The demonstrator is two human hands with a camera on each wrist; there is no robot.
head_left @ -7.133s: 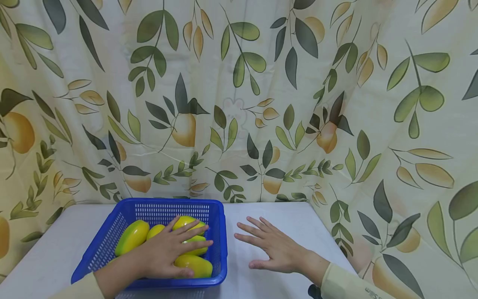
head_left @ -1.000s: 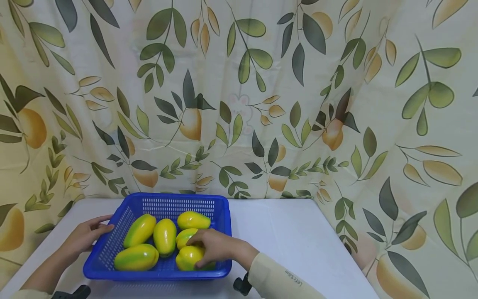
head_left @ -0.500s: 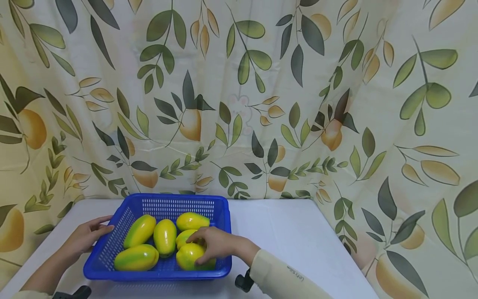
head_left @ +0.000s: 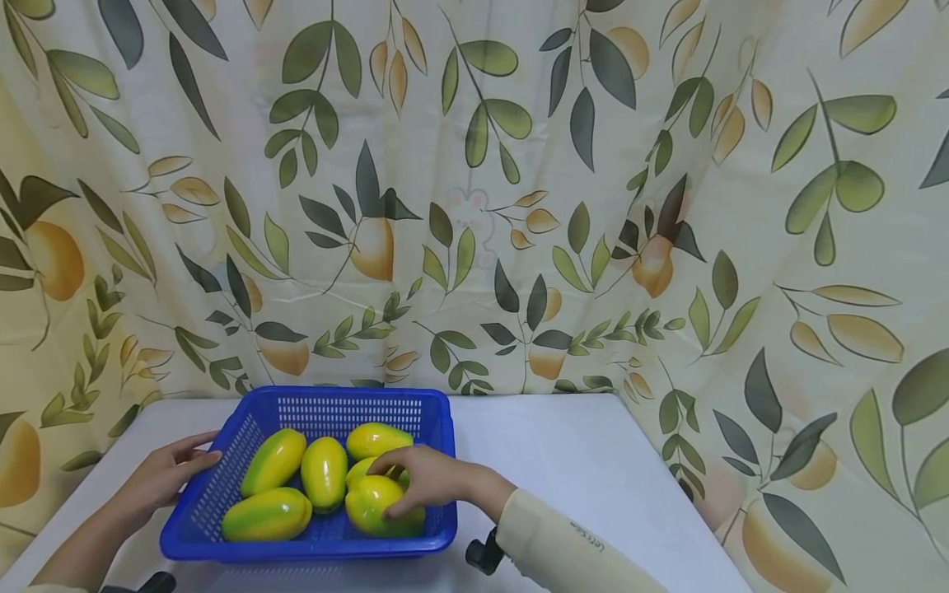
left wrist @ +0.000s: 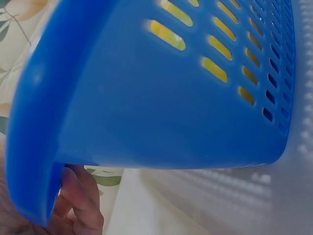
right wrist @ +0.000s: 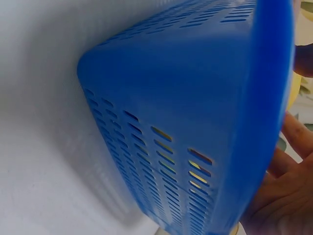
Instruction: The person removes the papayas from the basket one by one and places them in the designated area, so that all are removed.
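Note:
A blue plastic basket [head_left: 315,548] holds several yellow-green mangoes, glossy like models. My left hand [head_left: 165,476] grips the basket's left rim, thumb towards the top; in the left wrist view its curled fingers [left wrist: 80,200] show beneath the rim. Reaching over the right side, my right hand [head_left: 424,479] pinches the front right mango [head_left: 366,506], thumb on the near side and fingers on the far side. Partly behind that hand lies another mango [head_left: 357,471]. In the right wrist view the basket wall [right wrist: 166,93] hides most of the held mango, and part of the right hand [right wrist: 288,196] shows past the rim.
Beside the held fruit lie a back mango [head_left: 378,441], a middle mango [head_left: 324,475], and two left mangoes [head_left: 274,461]. The basket stands on a white-covered table [head_left: 549,478]. A leaf-and-fruit patterned curtain [head_left: 474,247] hangs behind the table.
Seven seconds ago both hands were spread, one above the basket, one right of it. Over the last second the front right mango has risen slightly in the right hand; the left hand stays at the rim.

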